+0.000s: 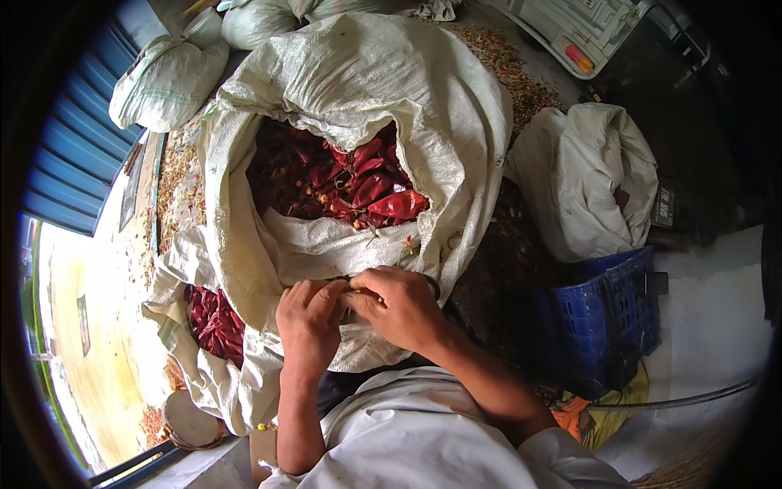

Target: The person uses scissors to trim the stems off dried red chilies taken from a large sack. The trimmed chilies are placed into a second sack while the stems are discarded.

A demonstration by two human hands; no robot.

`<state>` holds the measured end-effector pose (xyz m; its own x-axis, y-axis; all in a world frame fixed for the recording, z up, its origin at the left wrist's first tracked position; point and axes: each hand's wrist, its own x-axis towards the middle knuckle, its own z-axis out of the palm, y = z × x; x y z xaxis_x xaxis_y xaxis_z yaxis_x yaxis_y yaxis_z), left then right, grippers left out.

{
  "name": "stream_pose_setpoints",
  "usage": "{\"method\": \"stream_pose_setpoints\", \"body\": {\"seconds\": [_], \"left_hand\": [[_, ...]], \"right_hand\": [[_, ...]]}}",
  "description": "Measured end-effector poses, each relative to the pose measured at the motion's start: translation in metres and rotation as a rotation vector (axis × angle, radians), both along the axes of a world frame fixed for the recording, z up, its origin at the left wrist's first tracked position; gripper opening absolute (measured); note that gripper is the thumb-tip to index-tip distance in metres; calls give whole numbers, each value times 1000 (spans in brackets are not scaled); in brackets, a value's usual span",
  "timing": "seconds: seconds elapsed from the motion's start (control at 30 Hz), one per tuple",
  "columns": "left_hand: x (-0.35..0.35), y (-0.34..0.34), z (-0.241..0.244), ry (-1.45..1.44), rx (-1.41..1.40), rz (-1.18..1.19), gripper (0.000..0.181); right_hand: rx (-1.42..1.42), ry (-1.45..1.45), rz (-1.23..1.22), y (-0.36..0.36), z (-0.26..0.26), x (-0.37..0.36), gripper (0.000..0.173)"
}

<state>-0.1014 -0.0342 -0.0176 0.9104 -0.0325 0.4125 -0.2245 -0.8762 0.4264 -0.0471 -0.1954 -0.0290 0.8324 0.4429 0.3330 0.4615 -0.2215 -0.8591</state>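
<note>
In front of me a large white woven sack stands with its mouth folded back. Dried red chili peppers lie inside it, mixed with seeds and bits of stem. My left hand and my right hand meet over the near rim of the sack. Their fingertips pinch together around a thin pale piece, mostly covered by the fingers; I cannot tell just what it is. A few stem scraps rest on the sack's near fold, just beyond my right hand.
At the left, a smaller white sack holds more red chilies. A blue plastic crate and another white sack are at the right. Tied sacks stand at the far left. Chili debris covers the floor beyond. A round stool sits lower left.
</note>
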Motion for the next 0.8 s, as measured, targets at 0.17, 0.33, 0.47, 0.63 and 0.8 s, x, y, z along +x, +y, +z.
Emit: {"method": "stream_pose_setpoints", "body": {"seconds": [0.17,0.33,0.47,0.63,0.8], "left_hand": [[5,-14,-2,-14,-12,-91,24],[5,-26,4,54,-103,-162,30],[16,-36,11,43,-50,-262,29],[26,-48,19,-26,-215,-259,26],[29,-57,8,78,-790,-243,16]], "right_hand": [[-94,-110,-112,-19,6,-10,13],[161,268,-119,-35,9,-9,13],[372,568,-112,-45,-1,-11,15],[606,721,-104,-44,9,-10,14],[910,994,-32,-42,17,-2,13]]}}
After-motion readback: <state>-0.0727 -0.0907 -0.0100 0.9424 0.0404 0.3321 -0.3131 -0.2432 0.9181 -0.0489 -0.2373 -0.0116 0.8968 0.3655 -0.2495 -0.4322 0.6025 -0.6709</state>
